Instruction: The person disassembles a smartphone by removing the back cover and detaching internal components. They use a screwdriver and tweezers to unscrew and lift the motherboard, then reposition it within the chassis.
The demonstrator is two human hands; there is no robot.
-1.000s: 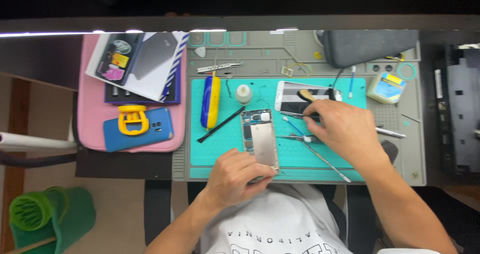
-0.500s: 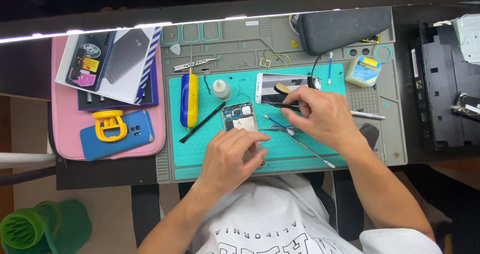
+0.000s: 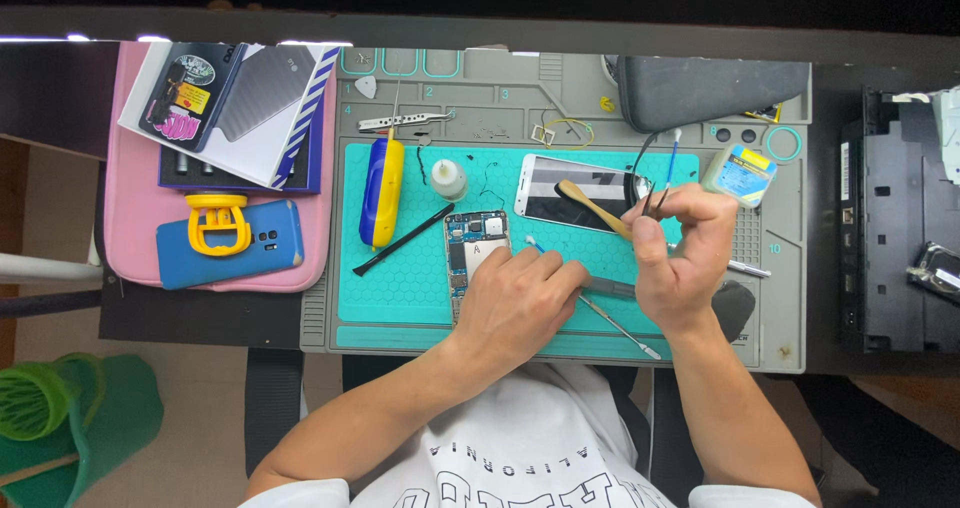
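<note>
An opened phone body with bare circuit boards lies on the teal repair mat. My left hand rests over its lower half and presses it down. My right hand is raised to the right of it and pinches black tweezers, tips pointing up. A separated phone screen lies just beyond, with a wooden stick across it. A metal spudger and a cotton swab lie between my hands.
A yellow-and-blue tool, a black pry stick and a small white bottle sit left of the phone. A pink case holds a blue phone with yellow suction clamp and boxes. A grey pouch lies at back right.
My right hand has lifted off the mat and moved right, away from the phone, with the tweezers in it. My left hand has stayed on the phone body.
</note>
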